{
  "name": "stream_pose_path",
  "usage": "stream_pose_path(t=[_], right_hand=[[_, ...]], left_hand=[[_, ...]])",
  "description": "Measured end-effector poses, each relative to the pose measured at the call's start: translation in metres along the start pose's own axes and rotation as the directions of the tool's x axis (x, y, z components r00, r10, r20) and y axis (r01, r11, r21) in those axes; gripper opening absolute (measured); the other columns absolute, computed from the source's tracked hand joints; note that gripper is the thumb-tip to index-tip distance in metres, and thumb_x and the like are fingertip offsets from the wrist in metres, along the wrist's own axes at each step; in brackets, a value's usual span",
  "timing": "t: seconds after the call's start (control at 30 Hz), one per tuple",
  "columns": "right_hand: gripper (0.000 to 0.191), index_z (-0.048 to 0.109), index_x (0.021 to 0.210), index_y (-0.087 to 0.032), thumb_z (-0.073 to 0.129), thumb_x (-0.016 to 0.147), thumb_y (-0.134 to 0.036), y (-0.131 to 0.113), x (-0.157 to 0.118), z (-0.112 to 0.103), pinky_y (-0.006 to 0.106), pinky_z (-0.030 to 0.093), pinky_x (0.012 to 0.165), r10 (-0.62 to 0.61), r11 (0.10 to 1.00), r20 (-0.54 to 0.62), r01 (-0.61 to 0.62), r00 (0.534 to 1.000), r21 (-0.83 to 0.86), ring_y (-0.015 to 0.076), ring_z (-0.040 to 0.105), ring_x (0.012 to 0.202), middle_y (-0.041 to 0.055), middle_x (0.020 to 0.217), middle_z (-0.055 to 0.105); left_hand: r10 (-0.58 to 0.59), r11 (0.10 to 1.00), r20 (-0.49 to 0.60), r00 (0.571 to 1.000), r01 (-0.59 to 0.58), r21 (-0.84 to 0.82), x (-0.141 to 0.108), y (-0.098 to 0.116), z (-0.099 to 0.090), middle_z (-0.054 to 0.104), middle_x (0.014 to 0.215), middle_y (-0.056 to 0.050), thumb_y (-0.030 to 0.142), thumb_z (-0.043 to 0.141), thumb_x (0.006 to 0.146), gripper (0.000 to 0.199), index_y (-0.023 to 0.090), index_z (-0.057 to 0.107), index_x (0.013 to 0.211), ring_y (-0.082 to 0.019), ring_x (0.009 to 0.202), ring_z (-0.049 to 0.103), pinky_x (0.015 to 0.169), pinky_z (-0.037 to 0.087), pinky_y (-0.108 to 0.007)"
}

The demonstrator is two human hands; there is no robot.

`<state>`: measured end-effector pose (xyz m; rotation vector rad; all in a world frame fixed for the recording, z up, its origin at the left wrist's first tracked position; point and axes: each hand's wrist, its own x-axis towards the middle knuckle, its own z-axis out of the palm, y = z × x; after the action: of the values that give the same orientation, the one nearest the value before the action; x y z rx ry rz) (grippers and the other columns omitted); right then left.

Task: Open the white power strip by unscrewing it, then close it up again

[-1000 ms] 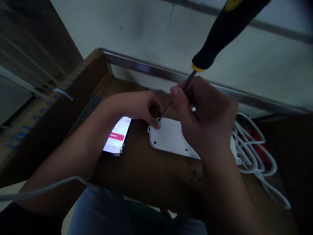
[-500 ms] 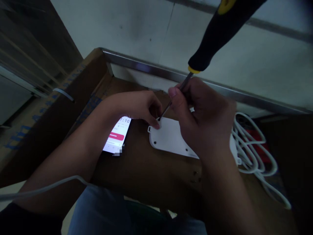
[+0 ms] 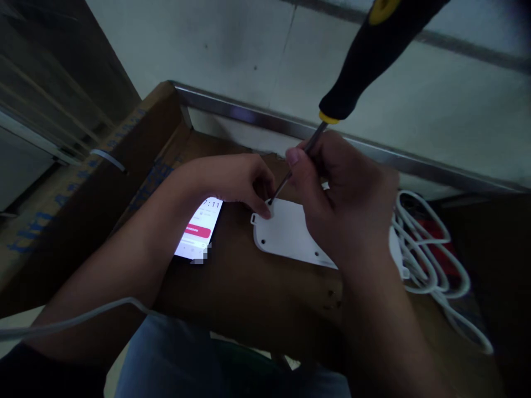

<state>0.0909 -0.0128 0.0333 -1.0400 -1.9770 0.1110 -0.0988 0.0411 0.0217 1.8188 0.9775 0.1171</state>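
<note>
My right hand (image 3: pixel 344 193) is closed round the thin metal shaft of a screwdriver (image 3: pixel 352 77). Its black and yellow handle rises above the hand, and the shaft slants down to the left. The tip meets a hole near the far left corner of a white power strip (image 3: pixel 286 226), which lies with its screw-hole side up. My left hand (image 3: pixel 244 179) grips that same corner, thumb on the casing and fingers beside the tip. My right hand and forearm hide much of the strip. Several small screws (image 3: pixel 332 293) lie in front of it.
A lit phone (image 3: pixel 199 229) lies beside my left forearm. Coiled white cable (image 3: pixel 431 249) rests at the right over something red. The brown cardboard surface (image 3: pixel 249 293) has a raised side (image 3: pixel 103 166) at left and a metal rail (image 3: pixel 249 113) behind. Another cable (image 3: pixel 83 318) crosses my left forearm.
My right hand and the screwdriver handle have shifted very slightly; the tip stays in the same hole. My left hand and the strip hold still. The phone's digits went from 7:10 to 7:11.
</note>
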Motion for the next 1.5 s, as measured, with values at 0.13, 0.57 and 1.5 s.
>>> stream_pose_path(t=[0.13,0.57,1.5], right_hand=[[0.029,0.056,0.079,-0.023,0.056,0.104,-0.036,0.0,0.002,-0.002,0.027,0.036,0.056,-0.001,1.0,0.044,0.001,0.999,0.003,0.0108,0.05,0.055,-0.0025,0.066,0.062],[0.029,0.056,0.081,-0.026,0.052,0.106,-0.041,-0.001,0.0,-0.005,0.032,0.042,0.062,0.048,0.999,0.023,-0.047,0.999,-0.007,0.0156,0.06,0.062,-0.0016,0.07,0.065],[0.011,0.071,0.088,-0.025,0.079,0.087,-0.018,0.01,0.001,0.002,0.033,0.059,0.072,0.136,0.901,-0.078,-0.09,0.988,0.424,0.0142,0.072,0.078,-0.0037,0.089,0.078]], left_hand=[[0.029,0.999,0.002,1.0,-0.029,-0.014,0.002,-0.004,0.001,0.077,0.081,-0.002,0.031,0.084,0.075,0.022,0.016,0.078,0.09,-0.016,0.078,0.069,0.071,0.047,-0.024],[-0.027,1.0,-0.014,1.0,0.027,0.009,-0.003,0.005,0.0,0.076,0.076,-0.002,0.03,0.087,0.072,0.021,0.016,0.076,0.083,-0.017,0.074,0.067,0.07,0.046,-0.026],[0.343,0.938,-0.211,0.915,-0.346,0.024,-0.008,0.014,0.0,0.072,0.071,0.001,0.017,0.083,0.082,0.015,0.004,0.077,0.085,-0.008,0.068,0.064,0.066,0.044,-0.021]])
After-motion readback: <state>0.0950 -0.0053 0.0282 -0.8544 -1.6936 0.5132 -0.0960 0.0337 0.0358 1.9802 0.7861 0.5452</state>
